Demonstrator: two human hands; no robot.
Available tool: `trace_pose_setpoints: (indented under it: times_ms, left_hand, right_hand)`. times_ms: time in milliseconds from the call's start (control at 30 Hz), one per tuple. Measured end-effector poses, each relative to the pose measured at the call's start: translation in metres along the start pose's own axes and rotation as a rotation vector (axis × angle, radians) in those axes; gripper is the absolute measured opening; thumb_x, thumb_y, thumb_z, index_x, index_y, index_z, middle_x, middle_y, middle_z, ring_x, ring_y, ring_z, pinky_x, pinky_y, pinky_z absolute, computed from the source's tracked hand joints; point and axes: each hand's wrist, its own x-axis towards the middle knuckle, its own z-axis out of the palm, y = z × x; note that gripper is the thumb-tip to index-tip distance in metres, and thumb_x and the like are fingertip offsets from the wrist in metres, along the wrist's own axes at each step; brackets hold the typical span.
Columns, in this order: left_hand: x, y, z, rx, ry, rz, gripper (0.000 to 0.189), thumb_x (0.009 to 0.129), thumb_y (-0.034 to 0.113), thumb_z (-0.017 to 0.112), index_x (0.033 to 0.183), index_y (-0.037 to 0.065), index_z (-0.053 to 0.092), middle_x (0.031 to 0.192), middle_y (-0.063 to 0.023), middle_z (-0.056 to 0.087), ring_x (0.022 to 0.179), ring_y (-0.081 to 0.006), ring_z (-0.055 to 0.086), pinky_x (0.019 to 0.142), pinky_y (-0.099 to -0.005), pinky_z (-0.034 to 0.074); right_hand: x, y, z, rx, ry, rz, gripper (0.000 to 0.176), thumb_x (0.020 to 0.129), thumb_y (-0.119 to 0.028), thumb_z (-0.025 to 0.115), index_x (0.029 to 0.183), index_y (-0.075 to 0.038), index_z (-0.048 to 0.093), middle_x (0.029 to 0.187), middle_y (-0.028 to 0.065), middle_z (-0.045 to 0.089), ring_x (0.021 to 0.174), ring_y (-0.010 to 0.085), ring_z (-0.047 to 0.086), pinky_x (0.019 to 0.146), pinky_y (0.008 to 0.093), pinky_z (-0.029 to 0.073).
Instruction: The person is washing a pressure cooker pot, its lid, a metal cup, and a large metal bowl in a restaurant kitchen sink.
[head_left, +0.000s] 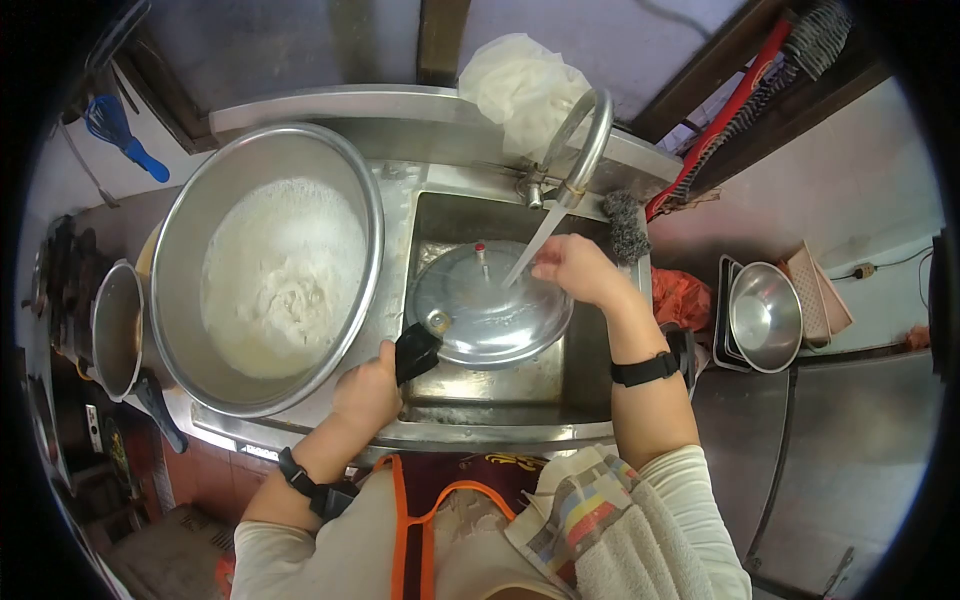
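A steel counter (396, 215) was the largest thing there, with a printed strip (262, 452) below its front edge; its characters were too small to read. On the counter's left stood a big metal bowl (190, 270) holding cloudy, foamy liquid (300, 330). Beside it was the sink (590, 370), and inside the sink was a round metal lid (490, 325), slightly tilted, with water (537, 243) falling onto it near its right side. No lettering could be made out on the wet metal.

The person wore a dark maroon apron (440, 478) edged in orange; a yellow motif (515, 461) on it was cut off by a fold, so any words in it could not be read. A checked and cream towel (640, 530) hung over the right side of the chest.

A curved tap (597, 145) rose behind the sink, in front of a pale bunched cloth (525, 80). The left hand (368, 388) was closed around the lid's black handle (418, 352). The right hand (575, 268), fingers bent, was at the lid's far right edge; whether it gripped the rim could not be told. Smaller were a grey scrubber (628, 225) near the tap and the lid's red-topped valve (480, 247).
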Motion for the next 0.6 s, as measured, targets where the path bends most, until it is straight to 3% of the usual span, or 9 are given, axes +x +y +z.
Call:
trace_pose_setpoints:
  times_ms: [67, 167, 467, 600]
  left_hand:
    - [-0.001, 0.001, -0.001, -0.006, -0.005, -0.009, 0.036, 0.069, 0.007, 0.058, 0.1, 0.004, 0.039, 0.074, -0.0183, 0.062, 0.07, -0.0354, 0.063, 0.063, -0.0423, 0.051]
    - [-0.002, 0.001, -0.003, -0.017, -0.005, -0.002, 0.037, 0.068, 0.007, 0.059, 0.1, 0.004, 0.039, 0.074, -0.0177, 0.062, 0.07, -0.0352, 0.063, 0.063, -0.0424, 0.051]
    - [-0.004, -0.003, 0.001, -0.04, 0.001, 0.09, 0.036, 0.068, 0.004, 0.057, 0.099, 0.002, 0.038, 0.074, -0.018, 0.061, 0.071, -0.0353, 0.062, 0.064, -0.0428, 0.05]
    - [-0.004, -0.003, 0.0, -0.04, 0.005, 0.109, 0.035, 0.068, 0.003, 0.055, 0.099, 0.002, 0.038, 0.074, -0.0183, 0.061, 0.071, -0.0354, 0.062, 0.064, -0.0431, 0.05]
  right_hand:
    - [-0.008, -0.002, 0.005, -0.069, -0.035, 0.01, 0.031, 0.071, -0.012, 0.067, 0.1, -0.002, 0.063, 0.076, 0.0124, 0.06, 0.072, 0.024, 0.057, 0.068, 0.0318, 0.045]
    - [-0.012, 0.014, 0.021, -0.141, 0.096, -0.132, 0.027, 0.071, -0.013, 0.068, 0.097, -0.004, 0.064, 0.074, 0.0104, 0.057, 0.072, 0.0231, 0.055, 0.068, 0.0327, 0.045]
    - [-0.014, 0.019, 0.028, -0.153, 0.191, -0.083, 0.019, 0.071, -0.014, 0.068, 0.088, -0.006, 0.065, 0.073, 0.0095, 0.054, 0.08, 0.0257, 0.05, 0.073, 0.035, 0.041]
    - [-0.019, 0.012, 0.035, -0.282, 0.294, -0.221, 0.014, 0.07, -0.013, 0.066, 0.082, -0.005, 0.064, 0.075, 0.0099, 0.055, 0.082, 0.0284, 0.05, 0.074, 0.0373, 0.041]
